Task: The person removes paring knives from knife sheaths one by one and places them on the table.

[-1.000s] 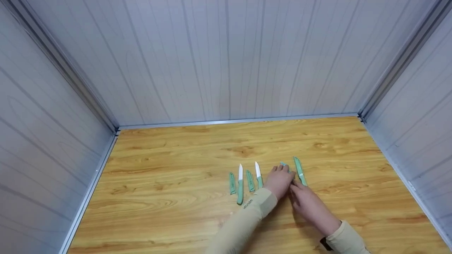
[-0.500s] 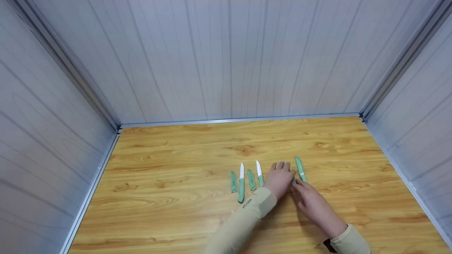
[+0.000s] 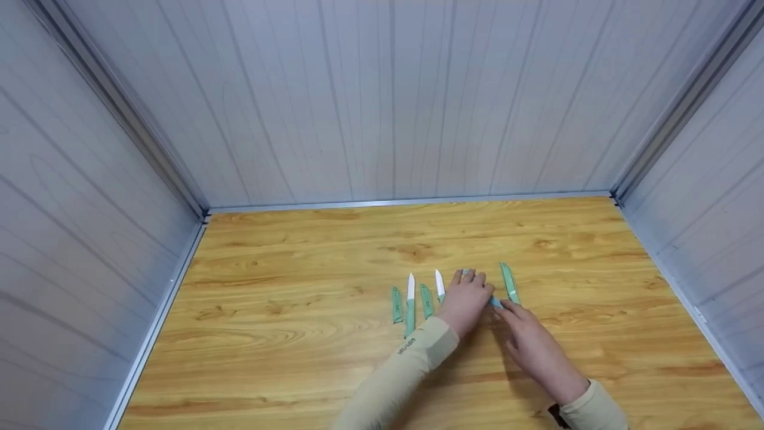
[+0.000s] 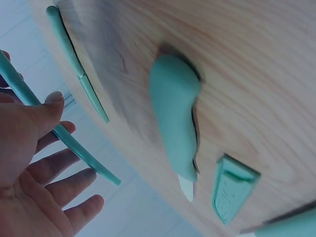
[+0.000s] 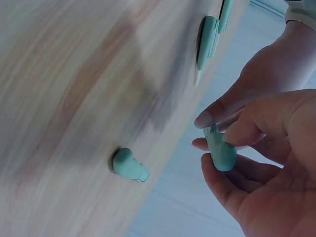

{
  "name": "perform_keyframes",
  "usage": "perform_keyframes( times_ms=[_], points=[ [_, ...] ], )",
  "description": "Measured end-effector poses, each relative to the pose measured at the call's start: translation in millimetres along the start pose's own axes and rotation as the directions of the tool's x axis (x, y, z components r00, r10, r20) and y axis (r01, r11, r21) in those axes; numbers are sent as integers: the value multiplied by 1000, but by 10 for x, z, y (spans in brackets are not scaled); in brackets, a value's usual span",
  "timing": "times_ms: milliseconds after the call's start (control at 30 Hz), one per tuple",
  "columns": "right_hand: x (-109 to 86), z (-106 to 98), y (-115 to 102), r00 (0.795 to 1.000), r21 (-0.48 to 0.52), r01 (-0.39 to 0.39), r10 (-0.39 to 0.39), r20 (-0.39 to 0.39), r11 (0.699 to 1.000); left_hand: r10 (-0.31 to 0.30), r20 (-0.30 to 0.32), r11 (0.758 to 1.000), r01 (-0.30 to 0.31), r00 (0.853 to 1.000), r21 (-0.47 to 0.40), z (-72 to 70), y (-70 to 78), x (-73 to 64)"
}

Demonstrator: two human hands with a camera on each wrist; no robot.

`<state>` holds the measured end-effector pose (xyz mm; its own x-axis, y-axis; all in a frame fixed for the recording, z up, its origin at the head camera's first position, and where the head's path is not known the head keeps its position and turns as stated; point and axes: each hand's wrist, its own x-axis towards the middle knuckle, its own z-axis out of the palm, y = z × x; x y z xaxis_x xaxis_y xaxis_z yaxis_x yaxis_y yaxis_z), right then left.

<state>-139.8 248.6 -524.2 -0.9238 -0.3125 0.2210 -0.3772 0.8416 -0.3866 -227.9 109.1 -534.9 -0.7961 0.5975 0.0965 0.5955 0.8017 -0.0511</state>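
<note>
Between both hands is a green-handled knife with a green sheath over its blade (image 4: 84,154), held above the table. My left hand (image 3: 467,298) pinches the sheathed part between thumb and fingers, its other fingers spread along it. At the opposite end, my right hand (image 3: 534,340) grips the handle (image 5: 223,154) between thumb and fingers. To the right lies another sheathed knife (image 3: 508,280). On the left are two bare knives with white blades, one (image 3: 410,304) further left and one (image 4: 175,116) partly hidden by my left hand, each with a green sheath (image 3: 397,304) beside it.
The wood-grain table (image 3: 286,334) is enclosed by pale panel walls (image 3: 382,107) at the back and both sides. A metal strip (image 3: 358,203) runs along the table's back edge.
My left hand has shifted slightly left, and the hands are a little further apart. More of the knife shows between them. The view has tilted slightly; the knives and sheaths on the table stay put.
</note>
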Motion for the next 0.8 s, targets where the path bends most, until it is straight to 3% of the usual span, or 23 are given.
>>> perform_keyframes(
  times_ms=[800],
  points=[
    [-1,43,-74,994,-25,108,-108,-6,994,-33,-50,999,32,998,-11,-16,-156,-291]
  ],
)
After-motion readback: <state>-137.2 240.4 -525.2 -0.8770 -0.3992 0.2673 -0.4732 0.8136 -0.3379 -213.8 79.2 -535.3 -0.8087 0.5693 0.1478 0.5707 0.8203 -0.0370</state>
